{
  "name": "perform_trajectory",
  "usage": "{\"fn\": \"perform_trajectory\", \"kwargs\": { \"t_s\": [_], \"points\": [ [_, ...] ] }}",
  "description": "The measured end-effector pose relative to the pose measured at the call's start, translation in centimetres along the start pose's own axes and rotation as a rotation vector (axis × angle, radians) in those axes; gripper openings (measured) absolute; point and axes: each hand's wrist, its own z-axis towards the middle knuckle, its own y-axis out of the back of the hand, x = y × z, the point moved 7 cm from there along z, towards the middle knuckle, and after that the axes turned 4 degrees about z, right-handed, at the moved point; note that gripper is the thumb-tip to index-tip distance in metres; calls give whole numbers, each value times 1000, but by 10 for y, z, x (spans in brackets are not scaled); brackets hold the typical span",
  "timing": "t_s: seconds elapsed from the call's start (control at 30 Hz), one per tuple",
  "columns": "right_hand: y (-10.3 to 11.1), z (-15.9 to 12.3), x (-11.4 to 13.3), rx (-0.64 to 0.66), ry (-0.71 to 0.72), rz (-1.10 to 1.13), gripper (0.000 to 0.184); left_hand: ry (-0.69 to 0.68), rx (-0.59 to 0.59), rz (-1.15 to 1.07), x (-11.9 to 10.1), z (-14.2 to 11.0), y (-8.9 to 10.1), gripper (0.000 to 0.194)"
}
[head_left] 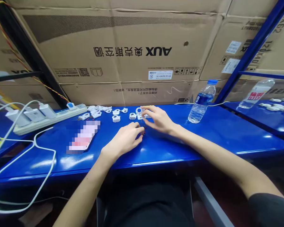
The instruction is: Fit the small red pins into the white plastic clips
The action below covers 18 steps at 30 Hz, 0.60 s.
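My right hand point(159, 118) is closed at the fingertips on the right side of a small white plastic piece with a round ring point(139, 111), above the blue table. Close by on the left, my left hand point(130, 135) has its fingers curled together near the table surface. A tiny bit of red shows at its fingertips, too small to name. More white ringed plastic pieces lie left of the hands, among them one piece point(116, 118) apart from the others and a cluster point(96, 112) near the power strip.
A phone point(85, 137) with a blurred screen lies at left. White chargers point(36, 113) and looping cables fill the power strip point(49, 121). A blue-capped water bottle point(202, 102) stands at right. Cardboard point(132, 69) walls the table's back; another bottle point(255, 94) is beyond the blue frame.
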Motion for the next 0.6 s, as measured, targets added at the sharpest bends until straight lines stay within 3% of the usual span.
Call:
{"fn": "perform_trajectory", "kwargs": {
  "t_s": [0.17,0.6],
  "points": [
    [8,2,12,-48,49,-69,15,11,-7,-7,2,-1,-1,20],
    [12,3,7,-44,-21,-69,14,29,31,66,5,-1,-7,36]
  ]
}}
